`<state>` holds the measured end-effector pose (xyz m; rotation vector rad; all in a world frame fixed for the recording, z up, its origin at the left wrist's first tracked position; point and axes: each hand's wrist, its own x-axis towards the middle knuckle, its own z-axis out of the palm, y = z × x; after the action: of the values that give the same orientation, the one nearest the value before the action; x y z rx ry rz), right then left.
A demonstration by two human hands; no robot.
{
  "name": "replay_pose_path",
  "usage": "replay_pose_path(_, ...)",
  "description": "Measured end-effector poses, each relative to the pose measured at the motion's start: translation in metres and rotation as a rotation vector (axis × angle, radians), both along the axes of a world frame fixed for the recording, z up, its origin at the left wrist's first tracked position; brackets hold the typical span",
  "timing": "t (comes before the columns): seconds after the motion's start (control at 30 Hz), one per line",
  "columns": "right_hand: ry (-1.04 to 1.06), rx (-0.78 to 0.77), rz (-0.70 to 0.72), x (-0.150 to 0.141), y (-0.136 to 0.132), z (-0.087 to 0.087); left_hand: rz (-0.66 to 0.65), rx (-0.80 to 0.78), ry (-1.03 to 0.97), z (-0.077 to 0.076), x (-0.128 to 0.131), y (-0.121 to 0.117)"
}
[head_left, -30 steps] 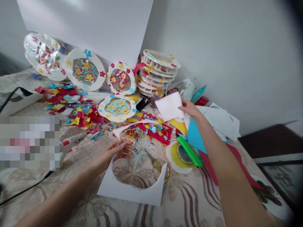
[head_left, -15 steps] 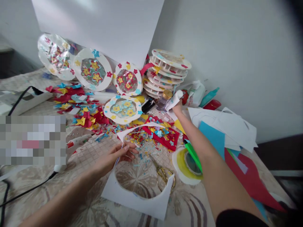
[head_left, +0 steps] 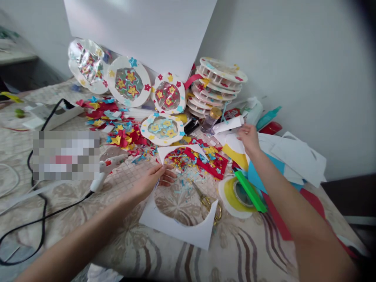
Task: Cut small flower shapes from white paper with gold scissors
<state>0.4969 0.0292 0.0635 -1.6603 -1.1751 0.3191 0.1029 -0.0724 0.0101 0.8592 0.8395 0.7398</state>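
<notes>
My left hand (head_left: 152,181) pinches the left edge of a white card sheet (head_left: 179,229) that has a large round hole cut out of it. The sheet lies on the patterned cloth in front of me. My right hand (head_left: 249,138) reaches to the back right and closes on a white paper piece (head_left: 227,126) among loose white sheets (head_left: 296,154). Gold-handled scissors (head_left: 210,203) lie at the sheet's right edge, on the cloth. Red, yellow and blue paper scraps (head_left: 194,160) cover the cloth between my hands.
Decorated white paper discs (head_left: 129,82) lean on the wall, with a stack of discs (head_left: 217,86) beside them. A tape roll (head_left: 235,194) and green marker (head_left: 249,186) lie under my right forearm. A glue gun (head_left: 110,164) and black cable (head_left: 44,211) are at left.
My right hand went from holding up a white sheet to reaching among the papers at the back right, and now grips a smaller white piece. The camera view has shifted left.
</notes>
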Motion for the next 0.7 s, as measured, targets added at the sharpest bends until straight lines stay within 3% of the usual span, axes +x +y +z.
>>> replay_pose_path(0.1, 0.02, 0.082, 0.106, -0.027, -0.061, 0.011, -0.013, 0.02, -0.018, -0.005, 0.0, 0.0)
replay_pose_path(0.2, -0.041, 0.005, 0.278, -0.064, -0.124, 0.017, -0.007, 0.101, 0.077, -0.009, -0.005, -0.006)
replay_pose_path(0.33, -0.083, -0.128, 0.411, -0.101, -0.184, 0.01, 0.056, 0.48, 0.473, 0.001, -0.024, -0.031)
replay_pose_path(0.47, -0.068, -0.216, 0.49, -0.123, -0.208, -0.012, 0.07, 0.751, 0.669, 0.021, -0.053, -0.067)
replay_pose_path(0.57, -0.053, -0.254, 0.547, -0.141, -0.217, -0.027, 0.052, 0.74, 0.708, 0.029, -0.079, -0.089)
replay_pose_path(0.7, 0.064, -0.326, 0.539, -0.168, -0.226, -0.041, 0.106, 0.694, 0.701, 0.026, -0.107, -0.107)
